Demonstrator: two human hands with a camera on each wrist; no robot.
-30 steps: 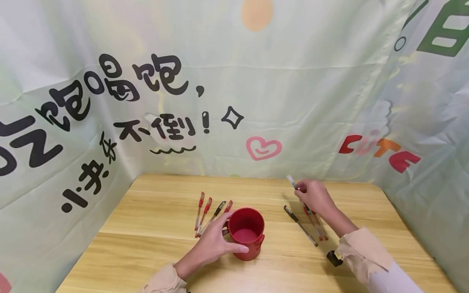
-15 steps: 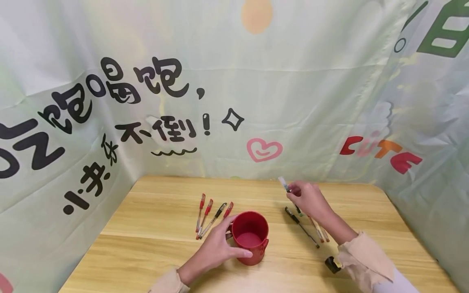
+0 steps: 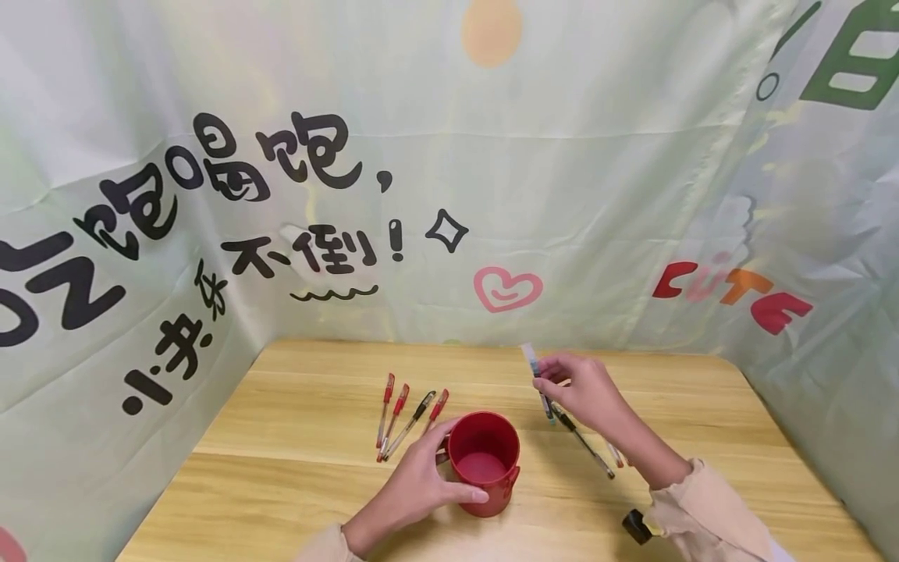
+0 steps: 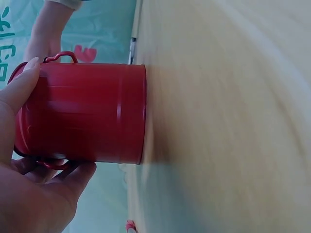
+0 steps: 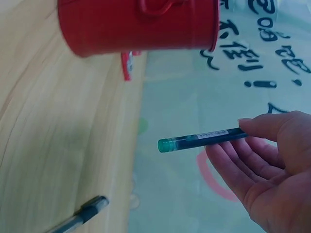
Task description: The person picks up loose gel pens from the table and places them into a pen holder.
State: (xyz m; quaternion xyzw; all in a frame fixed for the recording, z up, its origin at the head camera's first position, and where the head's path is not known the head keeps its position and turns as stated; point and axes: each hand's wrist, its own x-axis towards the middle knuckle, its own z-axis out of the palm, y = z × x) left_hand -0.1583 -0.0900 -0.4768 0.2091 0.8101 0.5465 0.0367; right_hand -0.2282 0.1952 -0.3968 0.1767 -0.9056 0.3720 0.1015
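A red pail-like cup (image 3: 485, 468) with small side handles stands upright on the wooden table, its mouth up. My left hand (image 3: 419, 478) grips it from the left, thumb across the front near the rim and fingers around the far side by a handle. Nothing shows inside the cup in the head view. To its upper right, my right hand (image 3: 584, 392) pinches a dark pen (image 5: 209, 139) between thumb and fingers, above the table. This pen has a teal-green end pointing down and a pale, clear end pointing up. A black pen (image 3: 586, 445) lies below that hand.
Left of the cup lie red pens (image 3: 399, 400) and another black pen (image 3: 423, 404). More red pens (image 3: 615, 454) are partly hidden under the right forearm. Patterned cloth walls (image 3: 597, 195) rise behind the table (image 3: 281, 437) and at both sides.
My right hand has moved left with the pen, closer to the cup, and the pen has turned more upright. The left hand and cup have shifted slightly to the right.
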